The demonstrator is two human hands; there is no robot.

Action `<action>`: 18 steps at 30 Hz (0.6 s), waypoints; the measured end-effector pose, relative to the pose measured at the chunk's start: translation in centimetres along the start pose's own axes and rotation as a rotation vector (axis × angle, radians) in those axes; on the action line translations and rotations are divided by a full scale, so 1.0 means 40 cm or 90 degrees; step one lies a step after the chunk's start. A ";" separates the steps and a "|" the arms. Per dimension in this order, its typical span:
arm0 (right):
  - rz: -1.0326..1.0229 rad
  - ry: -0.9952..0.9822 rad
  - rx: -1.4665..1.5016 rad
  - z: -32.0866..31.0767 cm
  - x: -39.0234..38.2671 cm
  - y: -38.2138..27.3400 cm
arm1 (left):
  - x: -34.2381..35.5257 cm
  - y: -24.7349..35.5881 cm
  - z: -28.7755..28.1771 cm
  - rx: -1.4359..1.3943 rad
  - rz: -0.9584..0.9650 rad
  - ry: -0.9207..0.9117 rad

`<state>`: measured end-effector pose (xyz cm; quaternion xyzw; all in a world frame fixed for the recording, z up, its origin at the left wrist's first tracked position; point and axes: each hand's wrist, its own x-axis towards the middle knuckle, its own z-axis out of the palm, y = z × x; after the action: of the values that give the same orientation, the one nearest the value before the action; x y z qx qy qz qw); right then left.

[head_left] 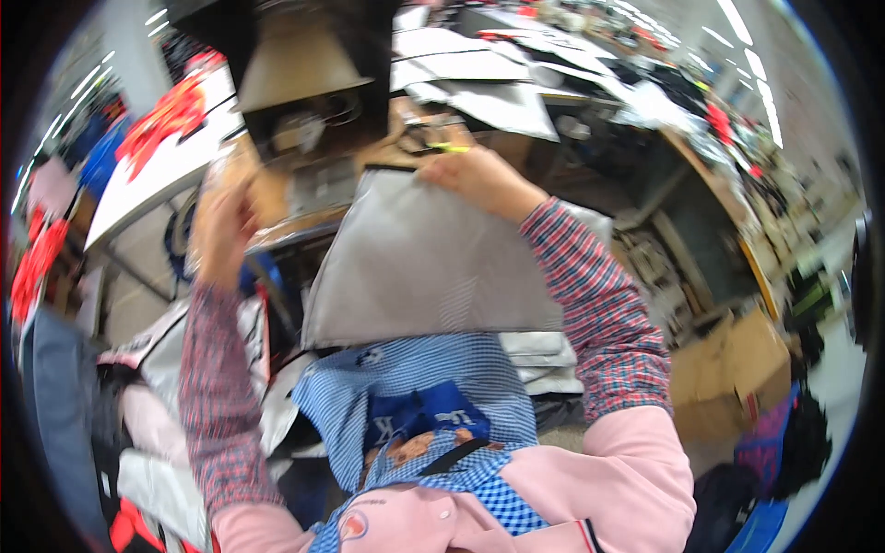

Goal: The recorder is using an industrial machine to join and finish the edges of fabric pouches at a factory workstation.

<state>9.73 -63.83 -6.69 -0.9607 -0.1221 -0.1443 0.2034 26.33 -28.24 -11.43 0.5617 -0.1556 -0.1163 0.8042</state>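
My right hand (481,182) is closed on the upper edge of a grey fabric panel (433,263), near a dark strip along that edge. The panel hangs down in front of me, above my blue striped apron (424,355). My left hand (229,226) is raised to the left of the panel, apart from it, with its fingers curled and smeared by motion. Crinkled clear plastic (207,207) shows beside my left hand; whether the fingers grip it I cannot tell. Just beyond my right hand lies a dark looped object (415,138) with a yellow-green piece.
A dark machine (313,55) with a beige part stands over the wooden worktop (373,152) ahead. White sheets (470,69) lie on a table behind. Red fabric (166,120) rests on a white table at left. A cardboard box (728,373) sits at right.
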 end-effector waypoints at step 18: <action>0.605 0.480 -0.422 -0.616 -0.903 0.146 | -0.486 -0.423 -0.277 0.069 -0.307 0.103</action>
<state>-27.69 -85.85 1.03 -0.8057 0.4419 -0.3933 -0.0315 12.36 -17.37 -33.22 0.6325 0.0413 -0.2510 0.7316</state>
